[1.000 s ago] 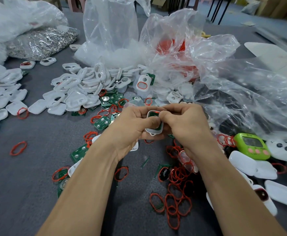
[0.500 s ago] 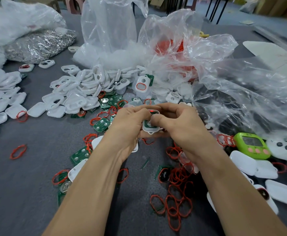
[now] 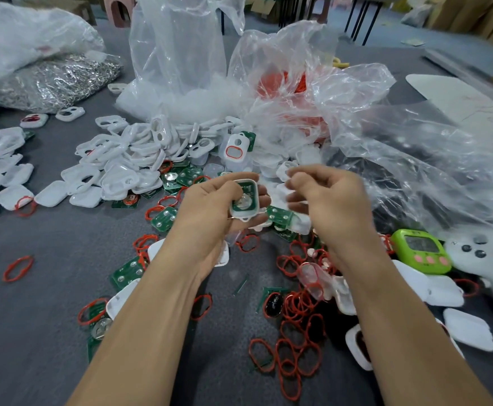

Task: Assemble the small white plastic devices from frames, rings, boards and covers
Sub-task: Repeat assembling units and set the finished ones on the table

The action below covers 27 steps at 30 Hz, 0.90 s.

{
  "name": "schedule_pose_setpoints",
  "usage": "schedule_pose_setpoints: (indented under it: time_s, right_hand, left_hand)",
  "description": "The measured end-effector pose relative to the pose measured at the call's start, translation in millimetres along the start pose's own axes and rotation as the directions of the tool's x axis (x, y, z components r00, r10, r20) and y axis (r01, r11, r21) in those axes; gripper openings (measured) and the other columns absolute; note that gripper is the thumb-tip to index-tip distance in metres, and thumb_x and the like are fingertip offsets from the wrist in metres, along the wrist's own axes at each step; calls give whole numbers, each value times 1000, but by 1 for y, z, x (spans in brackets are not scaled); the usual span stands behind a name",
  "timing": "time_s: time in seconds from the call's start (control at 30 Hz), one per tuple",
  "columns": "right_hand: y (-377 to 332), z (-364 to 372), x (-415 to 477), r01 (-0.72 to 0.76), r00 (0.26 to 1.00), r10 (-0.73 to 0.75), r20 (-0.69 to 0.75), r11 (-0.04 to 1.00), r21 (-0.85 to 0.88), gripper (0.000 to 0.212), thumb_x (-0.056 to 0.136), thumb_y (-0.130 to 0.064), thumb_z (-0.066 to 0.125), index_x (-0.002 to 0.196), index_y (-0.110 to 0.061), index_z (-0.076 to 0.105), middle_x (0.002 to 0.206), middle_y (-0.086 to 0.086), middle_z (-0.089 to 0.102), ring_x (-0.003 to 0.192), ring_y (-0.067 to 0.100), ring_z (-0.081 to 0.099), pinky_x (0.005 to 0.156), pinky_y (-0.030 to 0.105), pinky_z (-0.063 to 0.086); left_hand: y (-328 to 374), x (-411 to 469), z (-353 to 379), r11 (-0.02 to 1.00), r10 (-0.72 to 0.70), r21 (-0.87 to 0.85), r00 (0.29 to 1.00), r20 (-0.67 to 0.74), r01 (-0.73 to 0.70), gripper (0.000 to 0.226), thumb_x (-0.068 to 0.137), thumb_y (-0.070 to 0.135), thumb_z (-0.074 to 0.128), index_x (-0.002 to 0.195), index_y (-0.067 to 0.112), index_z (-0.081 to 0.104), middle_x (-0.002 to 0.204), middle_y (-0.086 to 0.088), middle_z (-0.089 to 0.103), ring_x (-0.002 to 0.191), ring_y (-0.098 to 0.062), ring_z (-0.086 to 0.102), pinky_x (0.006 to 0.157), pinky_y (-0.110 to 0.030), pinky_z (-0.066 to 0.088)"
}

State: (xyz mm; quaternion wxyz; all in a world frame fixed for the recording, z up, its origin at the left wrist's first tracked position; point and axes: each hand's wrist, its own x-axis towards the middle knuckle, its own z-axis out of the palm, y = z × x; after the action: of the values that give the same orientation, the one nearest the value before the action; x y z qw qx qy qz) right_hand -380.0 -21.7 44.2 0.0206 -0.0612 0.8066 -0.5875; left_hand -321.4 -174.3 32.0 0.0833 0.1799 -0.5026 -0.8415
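The person is holding a half-built device (image 3: 244, 199) up over the bench (image 3: 34, 317) in the left hand (image 3: 210, 213). The thumb and fingers are curling round its white frame. A green board with a round silver cell is sitting inside the frame, facing up and uncovered.

The right hand (image 3: 331, 200) is hovering just beside the device without touching it. Its fingers are loosely curled and blurred, so I cannot tell whether they are pinching anything small.

To my eye the board is seated and the closing step is coming up. Solid white covers (image 3: 467, 332) are lying near the right forearm, among loose red rings (image 3: 295, 313). The next move is calling for the free hand to fetch one cover, line its outline up with the frame and press evenly, so the board is not knocked askew. Whether a ring is already fitted, I cannot tell.
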Motion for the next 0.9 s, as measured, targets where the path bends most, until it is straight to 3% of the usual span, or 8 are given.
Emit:
schedule_pose_setpoints:
  time_s: [0.07, 0.17, 0.27, 0.37, 0.57, 0.67, 0.8, 0.9]
  right_hand:
    - [1, -14, 5, 103, 987, -134, -86, 950, -294, 23, 90, -12, 67, 84, -31, 79, 70, -15, 72, 60, -6, 65, 60, 8, 50]
    - [0, -17, 3, 138, 990, -117, 75, 847, -513, 24, 88, -10, 70, 89, -31, 81, 79, -20, 71, 62, -15, 59, 58, -5, 37]
    - [-3, -6, -5, 183, 982, -113, 153, 772, -608, 22, 87, -15, 72, 101, -30, 81, 100, -11, 77, 75, -5, 58, 76, 6, 41]
    - [-6, -7, -2, 81, 996, -80, 31, 751, -655, 28, 90, -9, 65, 105, -28, 80, 108, -1, 78, 99, 18, 69, 97, 32, 55]
    - [-12, 2, 8, 59, 998, -20, 62, 698, -713, 26, 93, -20, 68, 116, -29, 75, 119, 3, 74, 109, 26, 67, 98, 39, 55]
    - [-11, 17, 12, 55, 998, -25, 50, 618, -784, 17, 93, -19, 68, 102, -30, 77, 106, 5, 76, 99, 28, 69, 80, 33, 51]
    - [-7, 5, 15, 64, 981, -168, -100, 758, -649, 12, 93, -19, 72, 93, -27, 81, 84, -5, 78, 74, 17, 71, 70, 28, 55]
    - [-9, -8, 13, -37, 989, 24, -143, 995, -92, 14, 96, -11, 69, 89, -20, 76, 77, 1, 77, 62, 12, 71, 59, 24, 56]
  left_hand:
    - [-1, 1, 0, 999, 11, -30, 999, -52, -12, 32, 95, -10, 41, 101, -3, 72, 83, -18, 76, 75, -25, 76, 56, -31, 62]
    - [-1, 2, -3, 998, 22, -55, 995, -98, -28, 32, 95, -8, 42, 97, -1, 74, 87, -18, 77, 79, -25, 77, 58, -30, 61]
    - [1, 3, -7, 993, -8, -117, 995, -95, -4, 28, 98, 0, 45, 99, -1, 72, 91, -18, 78, 83, -24, 77, 59, -30, 61]
    - [3, 3, -9, 987, -47, -154, 996, -71, 35, 27, 101, 8, 46, 106, -2, 71, 99, -19, 78, 86, -24, 78, 58, -29, 61]
    - [8, 1, -10, 975, -85, -211, 995, -52, 72, 29, 103, 12, 44, 105, -2, 70, 100, -18, 77, 87, -24, 77, 59, -31, 62]
    - [10, 0, -11, 974, -104, -210, 993, -51, 91, 27, 101, 11, 47, 108, -3, 70, 107, -20, 76, 92, -25, 76, 63, -35, 64]
    - [12, 0, -12, 972, -120, -206, 992, -43, 109, 28, 100, 10, 47, 113, -3, 68, 114, -20, 75, 97, -26, 75, 69, -36, 65]
    - [11, 0, -13, 972, -120, -209, 992, -35, 110, 28, 100, 11, 47, 113, -3, 68, 115, -21, 74, 97, -26, 75, 70, -36, 65]
